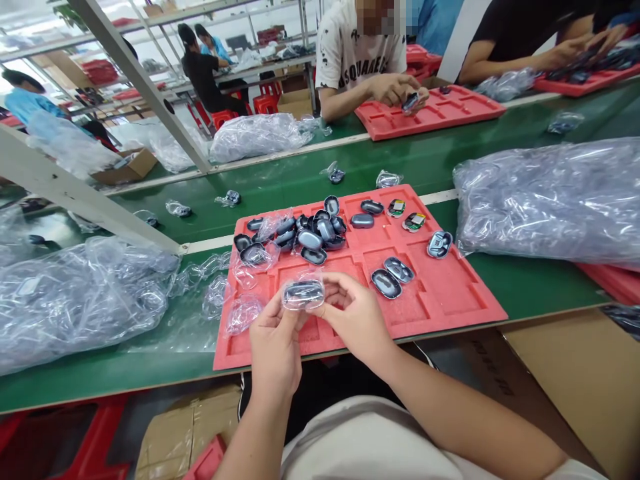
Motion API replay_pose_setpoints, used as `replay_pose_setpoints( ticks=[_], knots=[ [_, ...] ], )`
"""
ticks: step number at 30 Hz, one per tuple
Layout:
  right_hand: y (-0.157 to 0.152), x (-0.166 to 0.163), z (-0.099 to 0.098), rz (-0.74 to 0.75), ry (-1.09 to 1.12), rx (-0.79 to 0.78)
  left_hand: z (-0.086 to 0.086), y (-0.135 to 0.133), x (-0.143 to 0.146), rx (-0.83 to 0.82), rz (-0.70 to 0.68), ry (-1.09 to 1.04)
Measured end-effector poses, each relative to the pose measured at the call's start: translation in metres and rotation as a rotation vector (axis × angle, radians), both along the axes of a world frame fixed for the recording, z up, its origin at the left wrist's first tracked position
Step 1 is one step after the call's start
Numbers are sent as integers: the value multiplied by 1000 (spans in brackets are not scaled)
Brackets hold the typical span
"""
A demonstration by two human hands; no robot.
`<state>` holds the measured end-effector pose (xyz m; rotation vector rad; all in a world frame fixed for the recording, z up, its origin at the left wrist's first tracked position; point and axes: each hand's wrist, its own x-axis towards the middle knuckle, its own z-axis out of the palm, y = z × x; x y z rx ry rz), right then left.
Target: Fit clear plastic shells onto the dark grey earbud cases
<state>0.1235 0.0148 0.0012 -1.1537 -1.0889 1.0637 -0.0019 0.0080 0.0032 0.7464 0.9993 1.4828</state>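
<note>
Head view: I have both hands meeting at the centre of the frame, the left hand (274, 337) and the right hand (353, 313) each closed on an end of a dark case in clear plastic (303, 295), thumbs toward me. It is held above the near part of the red tray (453, 283). To handle it well, I would pinch lightly at the ends, keep the long side level and leave the film's loose edge within fingertip reach; the glossy plastic could slip under a hard squeeze.

The tray's near edge lies along the tabletop (550, 300) edge, so I would stay over the tray, where a drop should land safely. Just beyond the fingers, the heap of case shells (311, 240) limits forward motion; left of them, crumpled clear plastic (243, 313) could snag. The roomiest way looks to be rightward, past the opened case (387, 283), over the red pockets at right of centre. Bagged bundles (550, 200) close off the far right.
</note>
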Motion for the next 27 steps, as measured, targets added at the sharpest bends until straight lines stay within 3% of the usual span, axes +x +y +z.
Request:
replay_pose_setpoints(
  ticks=[2,9,17,27],
  knots=[
    [2,1,2,57,81,-57,-2,-1,2,12,-8,13],
    [2,4,8,27,150,-68,-14,-2,-2,15,63,101],
    [4,5,9,6,165,-34,-19,-2,-12,99,3,204],
    [1,5,12,-25,139,66,-20,-3,-5,57,140,324]
  ],
)
